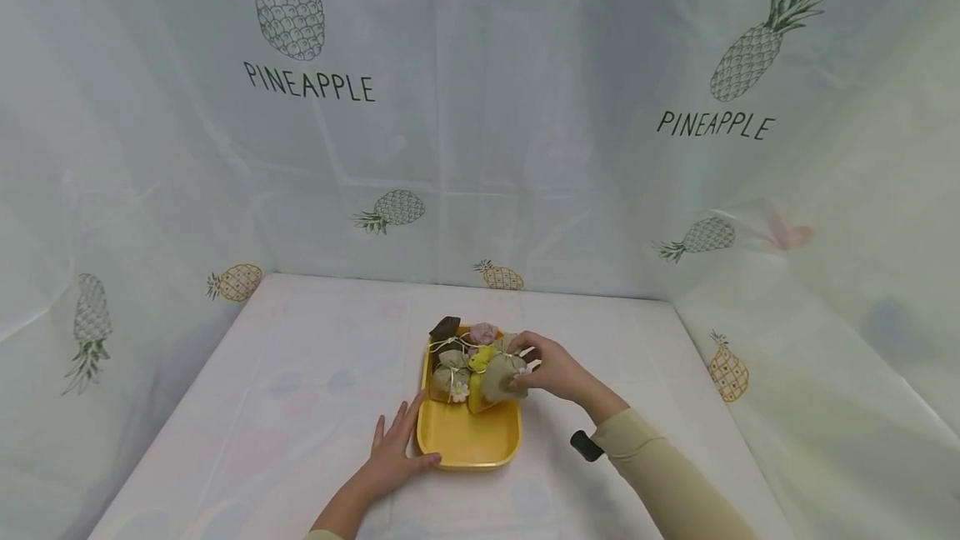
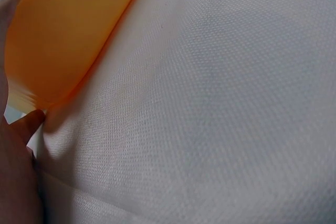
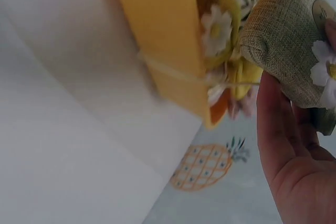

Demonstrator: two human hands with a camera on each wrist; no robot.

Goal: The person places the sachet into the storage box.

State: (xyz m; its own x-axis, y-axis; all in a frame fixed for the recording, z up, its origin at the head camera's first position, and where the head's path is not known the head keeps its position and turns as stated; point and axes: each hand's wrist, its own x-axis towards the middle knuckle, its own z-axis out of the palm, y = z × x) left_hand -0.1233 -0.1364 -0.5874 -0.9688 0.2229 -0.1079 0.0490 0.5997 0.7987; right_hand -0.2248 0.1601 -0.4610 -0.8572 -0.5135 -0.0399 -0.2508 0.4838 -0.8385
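Observation:
A yellow tray (image 1: pixel 467 440) holds several small drawstring sachets in its far half. My right hand (image 1: pixel 557 370) grips a grey-green sachet (image 1: pixel 498 380) at the tray's right side; in the right wrist view this sachet (image 3: pixel 286 38) has a white flower and is above the tray's rim. My left hand (image 1: pixel 392 458) is spread at the tray's near left corner, fingers along the left wall and thumb at the near edge. Beside the gripped sachet are a yellow sachet (image 1: pixel 477 400) and a beige sachet (image 1: pixel 448 383) with a flower.
A dark brown sachet (image 1: pixel 446 328) and a pink sachet (image 1: pixel 483 332) are at the tray's far end. The white-covered table (image 1: pixel 315 382) meets pineapple-print sheeting (image 1: pixel 510 148) at the back and sides. A dark object (image 1: pixel 587 446) shows by the right wrist.

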